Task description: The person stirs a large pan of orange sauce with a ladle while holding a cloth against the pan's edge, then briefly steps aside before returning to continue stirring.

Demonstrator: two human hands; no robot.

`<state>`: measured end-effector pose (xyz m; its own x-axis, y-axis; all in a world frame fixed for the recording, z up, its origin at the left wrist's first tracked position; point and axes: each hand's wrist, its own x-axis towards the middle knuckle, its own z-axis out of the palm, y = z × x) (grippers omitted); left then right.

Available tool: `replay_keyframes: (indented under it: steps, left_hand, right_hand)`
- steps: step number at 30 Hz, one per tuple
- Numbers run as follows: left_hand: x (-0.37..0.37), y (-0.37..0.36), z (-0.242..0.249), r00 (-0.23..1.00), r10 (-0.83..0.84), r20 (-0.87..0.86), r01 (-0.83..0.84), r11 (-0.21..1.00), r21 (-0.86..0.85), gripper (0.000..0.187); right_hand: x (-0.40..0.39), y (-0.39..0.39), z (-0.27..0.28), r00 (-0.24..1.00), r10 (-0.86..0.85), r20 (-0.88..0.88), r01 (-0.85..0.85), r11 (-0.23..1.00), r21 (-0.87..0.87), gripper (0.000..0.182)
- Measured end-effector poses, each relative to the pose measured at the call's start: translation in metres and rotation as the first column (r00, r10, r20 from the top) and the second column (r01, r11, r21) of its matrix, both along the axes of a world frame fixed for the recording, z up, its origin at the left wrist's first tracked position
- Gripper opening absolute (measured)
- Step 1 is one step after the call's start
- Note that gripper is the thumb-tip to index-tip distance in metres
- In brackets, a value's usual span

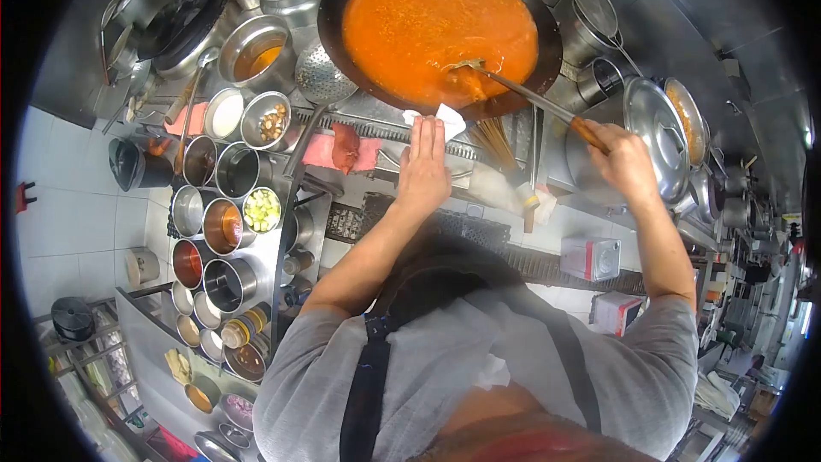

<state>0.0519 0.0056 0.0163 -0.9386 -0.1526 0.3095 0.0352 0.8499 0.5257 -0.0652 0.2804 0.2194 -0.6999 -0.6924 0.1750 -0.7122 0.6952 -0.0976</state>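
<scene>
A large dark wok (332, 30) holds an orange-red liquid (436, 17) that nearly fills it. My right hand (623, 161) is closed round the wooden handle of a long ladle (547, 104), whose head dips into the liquid at the wok's lower right. At the wok's near rim, my left hand (425, 169) presses on a white cloth (448, 122) with its fingers together. Left of that hand, a dark red cloth (345, 147) lies on a pink one (319, 151). A bundle of thin sticks (493, 139) rests to its right.
On the left stand several metal pots of ingredients, one with chopped green pieces (262, 209). A perforated skimmer (323, 74) lies beside the wok. At the right are a strainer (593, 7) and a metal lid (655, 133). Red-and-white tins (590, 258) sit lower right.
</scene>
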Motion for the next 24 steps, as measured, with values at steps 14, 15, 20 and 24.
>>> replay_keyframes:
  steps: [14, 15, 20, 24]
  left_hand:
    - [0.001, -0.005, -0.002, 0.999, -0.011, 0.046, 0.013, 0.999, -0.051, 0.087]
    - [0.001, -0.004, 0.002, 0.999, -0.008, 0.038, 0.009, 1.0, -0.024, 0.077]
    - [0.003, -0.002, 0.0, 1.0, 0.013, 0.004, -0.013, 0.999, -0.029, 0.068]
    - [0.003, -0.003, 0.004, 0.997, 0.019, 0.068, -0.009, 0.989, -0.146, 0.077]
  right_hand:
    - [-0.096, -0.116, -0.076, 0.99, -0.138, 0.005, 0.137, 0.987, 0.089, 0.044]
    - [-0.101, -0.125, -0.076, 0.985, -0.17, 0.025, 0.166, 0.978, 0.124, 0.046]
    - [-0.123, -0.16, -0.079, 0.975, -0.222, 0.026, 0.218, 0.969, 0.114, 0.044]
    - [-0.15, -0.178, -0.081, 0.96, -0.28, -0.001, 0.278, 0.954, 0.114, 0.037]
